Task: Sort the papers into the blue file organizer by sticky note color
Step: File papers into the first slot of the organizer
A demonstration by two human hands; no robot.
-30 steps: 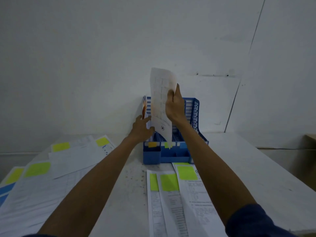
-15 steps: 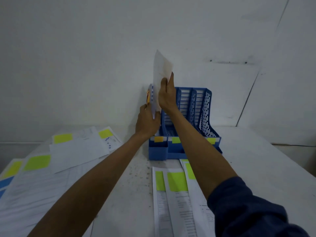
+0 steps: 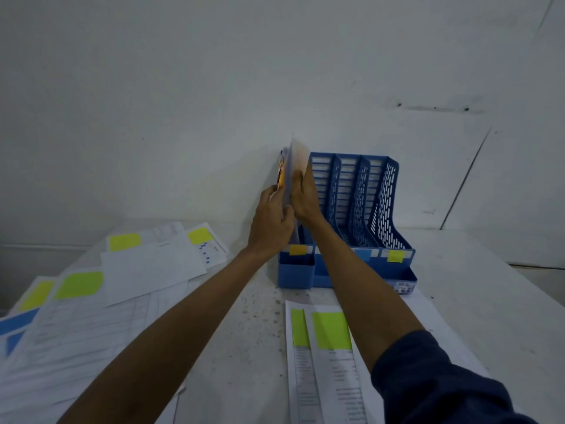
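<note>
Sheet (image 3: 299,162) on edge at the organizer's (image 3: 383,209) leftmost slot
Right hand (image 3: 305,200) grips the sheet, long axis upright; left hand (image 3: 272,221), touching at its 9 o'clock, holds the filed papers (image 3: 280,174). The orange tab (image 3: 298,250) lies at 6 o'clock, directly below.

The left hand (image 3: 270,221), right hand (image 3: 305,197) and upright papers (image 3: 295,166) crowd the blue file organizer's (image 3: 388,209) leftmost slot — the other slots stand open, the wall (image 3: 214,87) close behind.
</note>
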